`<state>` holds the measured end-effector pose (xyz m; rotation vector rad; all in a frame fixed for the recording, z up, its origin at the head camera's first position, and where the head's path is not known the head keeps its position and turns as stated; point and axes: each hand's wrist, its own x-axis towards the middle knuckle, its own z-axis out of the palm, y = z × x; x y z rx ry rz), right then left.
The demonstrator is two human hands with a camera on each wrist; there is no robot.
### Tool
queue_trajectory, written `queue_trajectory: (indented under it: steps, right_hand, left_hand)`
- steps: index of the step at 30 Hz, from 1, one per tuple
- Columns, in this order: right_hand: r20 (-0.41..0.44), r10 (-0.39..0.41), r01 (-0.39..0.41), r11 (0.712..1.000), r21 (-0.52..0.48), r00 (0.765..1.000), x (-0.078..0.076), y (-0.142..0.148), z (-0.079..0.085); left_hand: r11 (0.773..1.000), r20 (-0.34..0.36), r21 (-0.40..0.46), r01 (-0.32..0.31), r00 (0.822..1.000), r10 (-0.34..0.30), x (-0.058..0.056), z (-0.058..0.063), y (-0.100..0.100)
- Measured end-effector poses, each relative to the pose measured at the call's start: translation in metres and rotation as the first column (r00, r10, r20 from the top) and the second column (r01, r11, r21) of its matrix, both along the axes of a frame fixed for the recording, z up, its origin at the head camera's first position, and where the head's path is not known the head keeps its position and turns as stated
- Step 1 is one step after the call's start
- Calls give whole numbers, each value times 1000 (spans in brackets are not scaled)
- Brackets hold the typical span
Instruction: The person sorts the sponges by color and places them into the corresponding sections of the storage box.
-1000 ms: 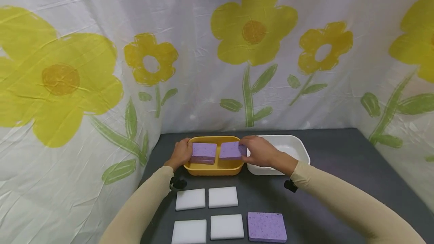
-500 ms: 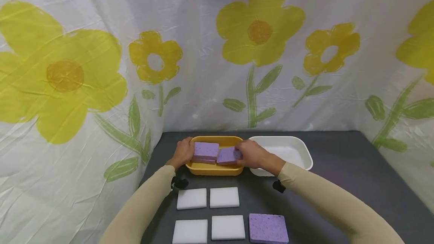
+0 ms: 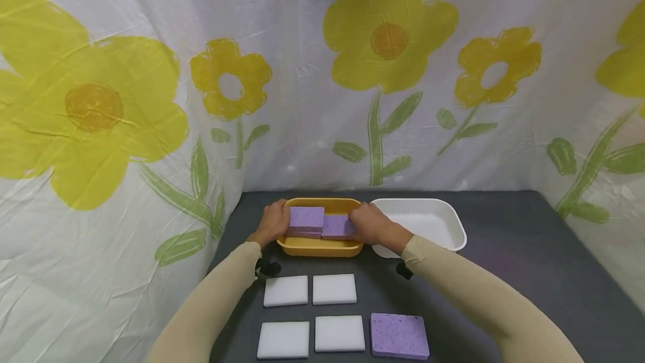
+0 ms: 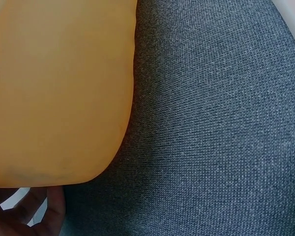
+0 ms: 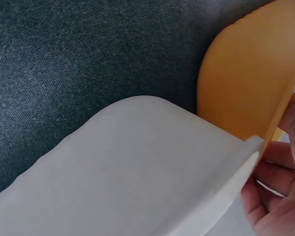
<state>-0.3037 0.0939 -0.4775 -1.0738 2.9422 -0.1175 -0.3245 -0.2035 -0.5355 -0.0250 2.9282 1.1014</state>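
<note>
In the head view a yellow tray [image 3: 322,250] stands toward the back of the table. My left hand [image 3: 272,220] grips its left end. In the left wrist view curled fingers [image 4: 51,211] show at the tray's edge. Inside, purple sponges [image 3: 306,219] form a small stack at the left. Beside them lies another purple sponge [image 3: 336,226], lower down; my right hand [image 3: 371,223] holds its right end, which the fingers hide. The right wrist view has this hand [image 5: 280,182] at the yellow rim, curled, with the sponge out of sight.
A white tray [image 3: 456,234] stands right beside the yellow one, partly under my right wrist. Several white sponge pads [image 3: 286,291] lie in two rows on the dark table [image 3: 484,307] nearer me, with a single purple sponge [image 3: 400,336] to their right. A flower-print curtain [image 3: 297,150] hangs behind.
My right hand has moved left and down with a purple sponge, which has gone from a tilted position to lying beside the stack. My left hand has stayed on the tray's left end.
</note>
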Motion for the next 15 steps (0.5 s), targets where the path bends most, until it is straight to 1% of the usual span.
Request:
queue_trajectory:
  steps: [4, 8, 12, 15]
  right_hand:
    - [-19, 6, -6, 999, 36, 1000, -1, -1, -2]
    - [27, -2, 1, 1000, 27, 1000, -3, 0, -2]
    - [77, 23, -21, 999, -36, 997, -6, 5, -1]
    - [110, 67, -56, 993, -103, 992, -6, 12, 0]
  left_hand:
    - [1000, 0, 5, 3, 1000, -3, 1, 1, 0]
    - [1000, -4, 3, 5, 1000, -5, 2, 0, 1]
    - [1000, -16, -6, 5, 1000, -5, 1, -1, 0]
    - [1000, -19, -13, 6, 1000, -6, 1, -1, 0]
